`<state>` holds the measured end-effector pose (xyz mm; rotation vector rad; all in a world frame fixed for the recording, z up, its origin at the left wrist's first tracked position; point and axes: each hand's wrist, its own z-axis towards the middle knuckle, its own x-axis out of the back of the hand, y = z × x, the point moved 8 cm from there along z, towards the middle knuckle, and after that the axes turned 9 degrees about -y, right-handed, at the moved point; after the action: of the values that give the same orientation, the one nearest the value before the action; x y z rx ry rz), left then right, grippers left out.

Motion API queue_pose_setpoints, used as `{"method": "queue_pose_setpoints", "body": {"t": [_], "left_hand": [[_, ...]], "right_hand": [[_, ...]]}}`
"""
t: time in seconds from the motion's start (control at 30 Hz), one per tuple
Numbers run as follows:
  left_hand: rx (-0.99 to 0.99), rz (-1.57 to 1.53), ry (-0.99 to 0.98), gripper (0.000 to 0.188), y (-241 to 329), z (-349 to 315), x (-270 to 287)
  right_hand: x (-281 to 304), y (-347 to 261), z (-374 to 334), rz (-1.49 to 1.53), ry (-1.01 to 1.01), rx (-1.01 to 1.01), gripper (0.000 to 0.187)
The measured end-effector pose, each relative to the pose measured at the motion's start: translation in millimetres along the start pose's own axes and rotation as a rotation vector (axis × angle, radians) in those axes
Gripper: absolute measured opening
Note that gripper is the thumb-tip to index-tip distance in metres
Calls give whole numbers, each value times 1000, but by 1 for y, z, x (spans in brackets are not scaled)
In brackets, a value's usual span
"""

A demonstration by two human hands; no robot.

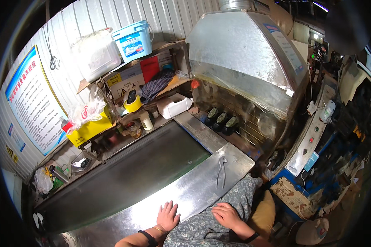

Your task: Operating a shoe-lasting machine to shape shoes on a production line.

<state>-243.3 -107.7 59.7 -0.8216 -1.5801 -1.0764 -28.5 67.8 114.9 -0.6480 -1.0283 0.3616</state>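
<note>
My left hand (167, 216) lies flat on the shiny metal ledge (140, 210) in front of me, fingers slightly spread and holding nothing. My right hand (226, 215) rests on the grey floral cloth (206, 224) over my lap, its fingers extended and nothing in them. A pair of metal pincers (221, 172) lies on the ledge's right part, beyond my right hand and touched by neither hand. Past the ledge runs a wide dark conveyor belt (132, 177). Three dark shoe-shaped pieces (221, 122) sit side by side at the opening under the metal hood (239, 45).
Behind the belt, a wooden shelf holds a light blue bucket (132, 40), a white plastic container (95, 55), dark cloth (157, 84) and a yellow box (90, 129). A white jug (175, 106) stands near the belt's far edge. On the right is a control panel (311, 136) with buttons.
</note>
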Motion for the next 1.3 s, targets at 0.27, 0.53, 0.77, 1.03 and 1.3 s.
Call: {"method": "queue_pose_setpoints", "body": {"t": [0.27, 0.53, 0.77, 1.03, 1.3], "left_hand": [[-12, -10, 49, 57, 1, 0, 1], [-57, -19, 97, 53, -2, 0, -10], [28, -63, -88, 67, -18, -2, -35], [-44, 39, 49, 60, 6, 1, 6], [292, 294, 92, 54, -136, -56, 86]], "right_hand": [[1, 2, -1, 12, 23, 27, 16], [1, 7, -3, 28, 42, 15, 17], [1, 5, -6, 31, 74, 38, 17], [1, 4, -4, 25, 33, 28, 16], [-1, -7, 4, -42, -5, -7, 15]]}}
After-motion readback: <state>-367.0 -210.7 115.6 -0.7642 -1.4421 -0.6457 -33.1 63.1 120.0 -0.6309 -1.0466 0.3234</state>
